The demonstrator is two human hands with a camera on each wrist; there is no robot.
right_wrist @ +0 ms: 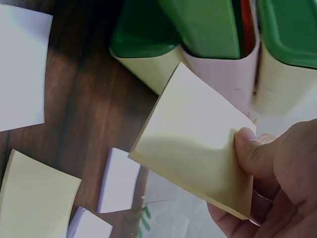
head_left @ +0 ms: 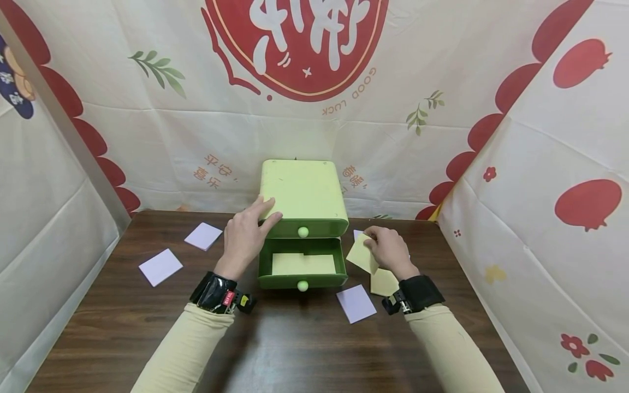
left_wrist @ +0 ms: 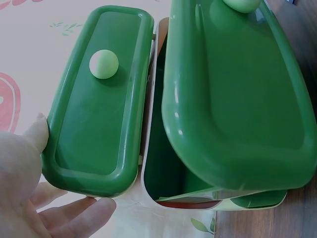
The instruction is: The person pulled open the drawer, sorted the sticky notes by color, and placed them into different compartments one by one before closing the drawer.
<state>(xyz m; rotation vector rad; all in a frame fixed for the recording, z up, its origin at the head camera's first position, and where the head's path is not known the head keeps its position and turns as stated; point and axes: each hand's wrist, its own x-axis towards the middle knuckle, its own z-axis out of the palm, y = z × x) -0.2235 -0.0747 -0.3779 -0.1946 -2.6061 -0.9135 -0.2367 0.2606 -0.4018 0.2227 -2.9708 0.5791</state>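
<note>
A light-green cabinet (head_left: 302,188) with two drawers stands at the back of the table. The upper drawer (left_wrist: 96,99) is closed, while the lower drawer (head_left: 302,281) is pulled out with yellow sticky-note pads (head_left: 287,264) lying inside. My left hand (head_left: 244,236) rests at the cabinet's upper left front corner, fingers spread along top and side. To the right of the cabinet, my right hand (head_left: 390,252) pinches a yellow sticky-note pad (right_wrist: 195,141) at one edge, thumb on its face and fingers behind. Another yellow pad (head_left: 384,283) lies on the table below that hand.
Two pale purple pads (head_left: 161,267) (head_left: 203,236) lie left of the cabinet. One more purple pad (head_left: 356,303) lies right of the open drawer, and others (right_wrist: 119,179) sit farther back on the right. A printed cloth (head_left: 304,131) hangs behind the wooden table (head_left: 295,349).
</note>
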